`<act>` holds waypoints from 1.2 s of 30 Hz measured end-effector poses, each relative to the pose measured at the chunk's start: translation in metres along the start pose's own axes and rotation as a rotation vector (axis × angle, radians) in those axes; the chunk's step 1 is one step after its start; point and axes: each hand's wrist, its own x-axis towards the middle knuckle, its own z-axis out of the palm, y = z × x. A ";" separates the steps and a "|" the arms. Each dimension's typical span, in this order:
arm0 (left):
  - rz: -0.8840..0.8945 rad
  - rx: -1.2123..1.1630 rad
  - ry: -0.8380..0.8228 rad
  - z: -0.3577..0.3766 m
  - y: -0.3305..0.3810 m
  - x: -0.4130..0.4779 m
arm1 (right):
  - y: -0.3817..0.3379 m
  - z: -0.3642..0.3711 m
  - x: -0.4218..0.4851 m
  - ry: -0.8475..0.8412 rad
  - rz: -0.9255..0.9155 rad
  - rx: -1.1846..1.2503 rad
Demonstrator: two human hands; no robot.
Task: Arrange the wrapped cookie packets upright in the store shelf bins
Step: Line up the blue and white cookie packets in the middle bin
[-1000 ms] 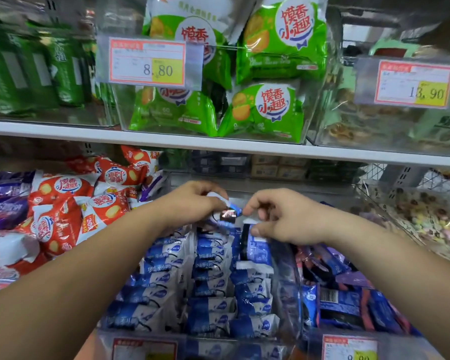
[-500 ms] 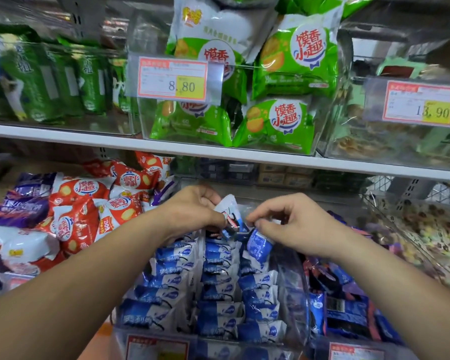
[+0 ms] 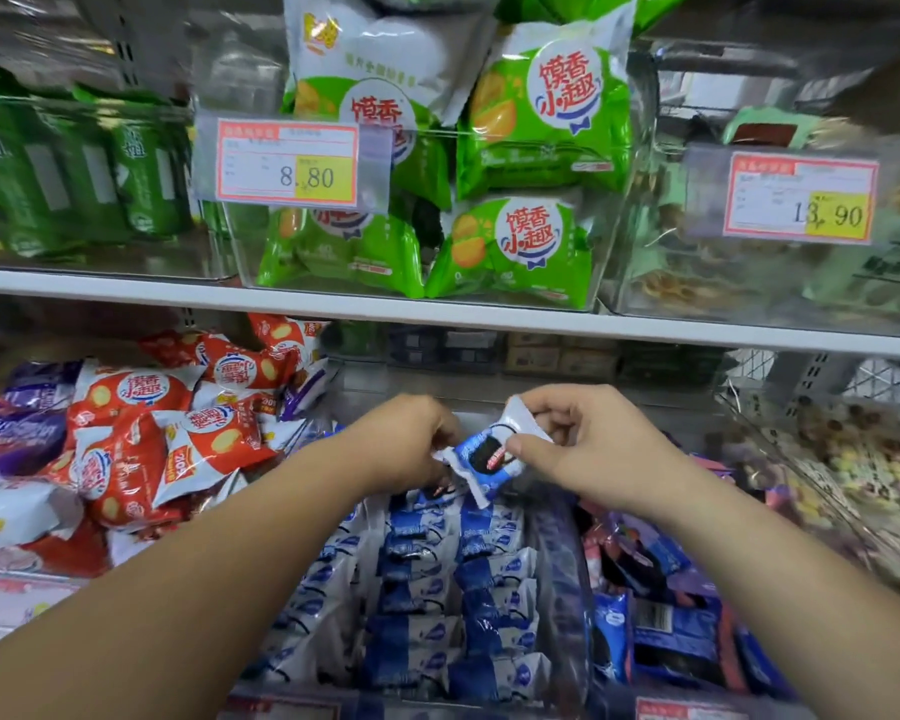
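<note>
R hand: your R hand (image 3: 588, 449) pinches the cookie packet (image 3: 489, 457) btwn thumb and forefinger at its upper-right end; the other fingers curl loosely above it.
L hand: your L hand (image 3: 406, 449) is curled in on the packet's lower-left crimped end. Fingertips are mostly hidden behind the knuckles, so exact contact can't be read, but it looks gripped.
Cookie packet: small blue-and-white wrapper w/ a dark round cookie printed on it. It's tilted, white end up-right, held in the air btwn both your hands, just above the back of the clear bin (image 3: 559, 589), not in a row.
Clear bin: directly below your forearms, front edge cut off at the frame's bottom.
Blue packets: blue packets (image 3: 427, 589) stand on edge in approx 3 rows running front to back, packed close.
Left of bin: red snack bags (image 3: 167, 439) piled loose; purple bags (image 3: 17, 423) at far left.
Right of bin: darker blue packs (image 3: 671, 641) lie jumbled in the next bin; mixed candies (image 3: 853, 470) further right.
Shelf above: white shelf edge (image 3: 437, 314); green snack bags (image 3: 536, 148) in a clear box w/ price tag (image 3: 288, 163) reading 8.80; second tag (image 3: 801, 197) on the right reads 13.90.
</note>
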 end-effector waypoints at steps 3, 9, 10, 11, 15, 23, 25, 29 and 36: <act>0.041 -0.001 -0.049 0.003 -0.001 0.002 | 0.006 0.004 -0.005 0.008 0.028 0.044; -0.018 0.089 -0.127 -0.002 -0.007 0.000 | 0.010 0.006 -0.011 0.032 0.053 0.023; -0.024 0.106 -0.130 -0.001 -0.008 -0.001 | 0.010 0.007 -0.011 0.029 0.058 0.013; -0.035 0.111 -0.127 -0.001 -0.008 -0.002 | 0.010 0.008 -0.011 0.030 0.069 -0.006; -0.095 0.091 -0.093 -0.004 -0.011 -0.007 | 0.002 0.012 -0.012 0.040 0.116 -0.125; -0.092 -0.291 0.016 -0.023 -0.020 -0.025 | -0.020 0.032 0.004 -0.033 0.133 -0.209; -0.075 -0.530 -0.088 -0.025 -0.015 -0.034 | -0.023 0.042 0.009 -0.064 0.163 -0.167; -0.073 -0.580 -0.166 -0.026 -0.019 -0.045 | -0.029 0.051 0.017 -0.126 0.166 -0.340; -0.017 -0.208 -0.190 -0.014 -0.020 -0.043 | -0.035 0.059 0.018 -0.186 0.202 -0.647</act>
